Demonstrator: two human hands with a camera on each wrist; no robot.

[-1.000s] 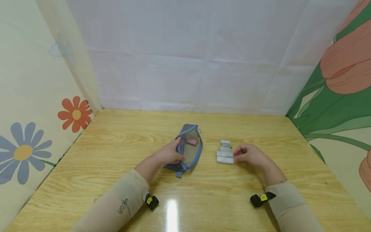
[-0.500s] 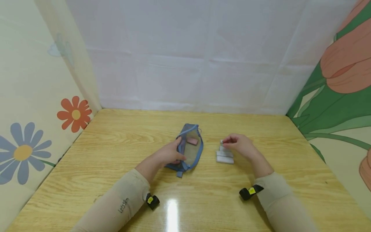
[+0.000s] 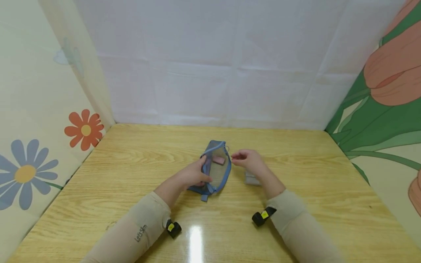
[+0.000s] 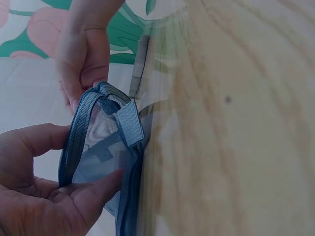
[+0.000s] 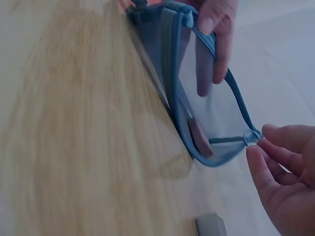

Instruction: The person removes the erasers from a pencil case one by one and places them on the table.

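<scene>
A blue-trimmed zippered mesh pouch lies on the table with its mouth spread apart. My left hand grips its near-left side, thumb and fingers at the rim. Through the mesh a small pink block is visible. My right hand is at the pouch's right edge, its thumb and fingertips brought together. In the right wrist view, a tiny pale piece shows at the fingertips, close to the pouch's corner loop, and is mostly hidden. Pale grey blocks lie partly hidden under the right wrist.
The wooden table ends at a white cloth backdrop. Floral panels stand at both sides. A black camera is strapped at the right wrist, another camera at the left.
My right hand has moved left from the grey blocks, over the small white piece at their far end, to the pouch's edge. The left hand stays on the pouch.
</scene>
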